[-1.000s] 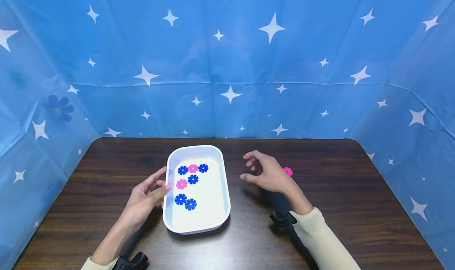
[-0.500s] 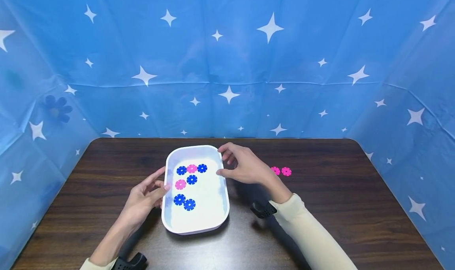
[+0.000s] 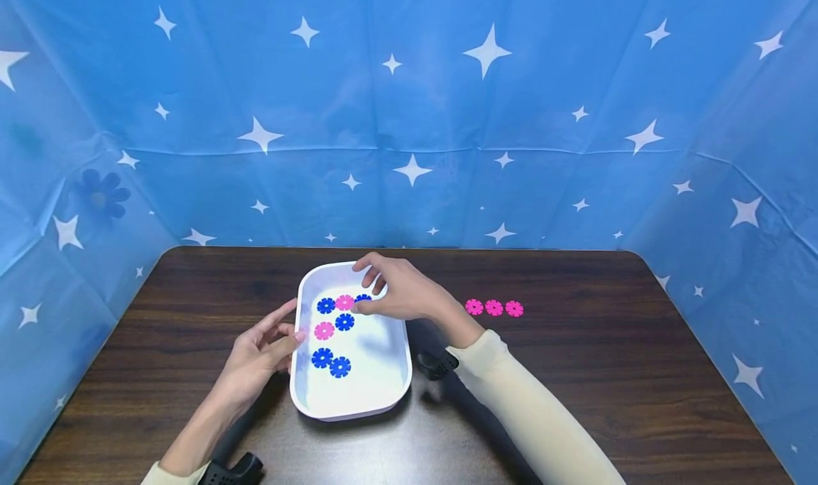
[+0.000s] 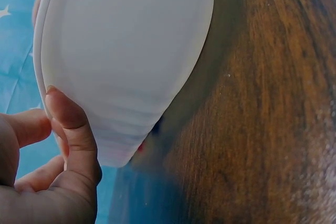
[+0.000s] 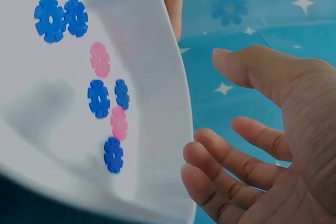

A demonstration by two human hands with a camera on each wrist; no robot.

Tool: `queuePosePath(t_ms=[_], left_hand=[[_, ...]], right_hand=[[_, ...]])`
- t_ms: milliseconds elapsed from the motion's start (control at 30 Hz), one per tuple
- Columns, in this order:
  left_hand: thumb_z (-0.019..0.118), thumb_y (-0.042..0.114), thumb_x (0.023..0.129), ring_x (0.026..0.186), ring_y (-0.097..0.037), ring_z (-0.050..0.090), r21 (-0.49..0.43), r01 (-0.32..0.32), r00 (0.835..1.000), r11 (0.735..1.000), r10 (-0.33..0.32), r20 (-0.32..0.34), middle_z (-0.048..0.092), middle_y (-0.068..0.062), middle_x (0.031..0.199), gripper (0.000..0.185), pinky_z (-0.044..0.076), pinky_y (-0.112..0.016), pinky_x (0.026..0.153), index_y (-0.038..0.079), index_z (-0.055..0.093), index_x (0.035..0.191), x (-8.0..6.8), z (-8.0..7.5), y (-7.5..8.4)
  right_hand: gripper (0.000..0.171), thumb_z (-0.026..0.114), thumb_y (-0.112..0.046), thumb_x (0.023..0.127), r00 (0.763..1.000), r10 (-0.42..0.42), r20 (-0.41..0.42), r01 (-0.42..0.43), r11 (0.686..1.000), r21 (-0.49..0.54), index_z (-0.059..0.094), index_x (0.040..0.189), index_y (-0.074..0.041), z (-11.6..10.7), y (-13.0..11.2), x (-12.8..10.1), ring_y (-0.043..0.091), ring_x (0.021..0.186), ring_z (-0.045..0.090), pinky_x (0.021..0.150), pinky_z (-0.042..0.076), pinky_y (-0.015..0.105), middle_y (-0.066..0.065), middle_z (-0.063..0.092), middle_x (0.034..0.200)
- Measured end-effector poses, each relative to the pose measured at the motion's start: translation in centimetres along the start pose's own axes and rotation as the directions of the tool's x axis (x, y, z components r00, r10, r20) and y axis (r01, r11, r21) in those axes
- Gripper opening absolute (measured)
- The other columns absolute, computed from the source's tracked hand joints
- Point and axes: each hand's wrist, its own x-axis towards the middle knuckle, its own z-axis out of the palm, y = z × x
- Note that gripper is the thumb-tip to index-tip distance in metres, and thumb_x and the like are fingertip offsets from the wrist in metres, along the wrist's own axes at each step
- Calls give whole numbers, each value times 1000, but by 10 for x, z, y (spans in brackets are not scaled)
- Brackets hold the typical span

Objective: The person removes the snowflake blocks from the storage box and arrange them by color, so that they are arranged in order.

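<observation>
My left hand (image 3: 252,361) grips the left wall of a white tray (image 3: 377,389), thumb at the rim; the left wrist view shows the thumb (image 4: 68,111) against the tray's side. Over the upper right of the tray hovers my right hand (image 3: 409,291), its fingers and thumb spread apart with nothing between them. Notched plastic discs shaped like snowflakes lie in the tray: several blue discs (image 3: 340,367) and two pink discs (image 3: 324,331). One blue disc is partly hidden by the right thumb. The right wrist view shows a linked pair of blue discs (image 5: 51,20).
Three bright pink discs (image 3: 494,307) lie in a row on the dark wooden table (image 3: 639,371), right of the tray. A blue curtain (image 3: 409,101) with white stars stands behind the table and along both sides.
The right hand has moved left, from beside the tray to over it, uncovering the row of pink discs on the table. My left hand keeps its hold on the tray.
</observation>
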Motion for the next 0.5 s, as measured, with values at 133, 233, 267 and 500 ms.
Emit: queuePosePath(t_ms=[133,233,267,500], left_hand=[[67,28,101,88,-15,64,8,8,1000,1000,-8,1,54,-9,121,66,58,-26,74,29,37,159,0,-1,0],[67,29,101,89,-15,64,5,11,1000,1000,-11,5,53,-8,121,66,58,-26,75,30,37,159,0,-1,0],[67,29,101,89,-15,65,6,10,1000,1000,-10,5,53,-8,121,66,58,-26,75,30,37,159,0,-1,0],[67,28,101,91,-15,67,-6,4,1000,1000,-4,12,53,-9,121,66,59,-26,77,29,36,159,0,-1,0]], right_hand=[[59,82,-29,88,1000,13,16,-13,1000,8,55,138,-14,7,-4,10,25,104,67,81,53,29,11,68,118],[60,82,-32,88,1000,18,24,-18,1000,6,55,139,-14,13,-6,17,22,100,67,78,52,27,10,69,117],[61,82,-33,87,999,20,26,-20,1000,2,55,139,-14,15,-7,19,19,98,66,77,51,26,9,69,117],[66,84,-37,85,996,58,61,-60,998,21,55,140,-14,30,-7,31,11,87,62,73,51,22,7,69,116]])
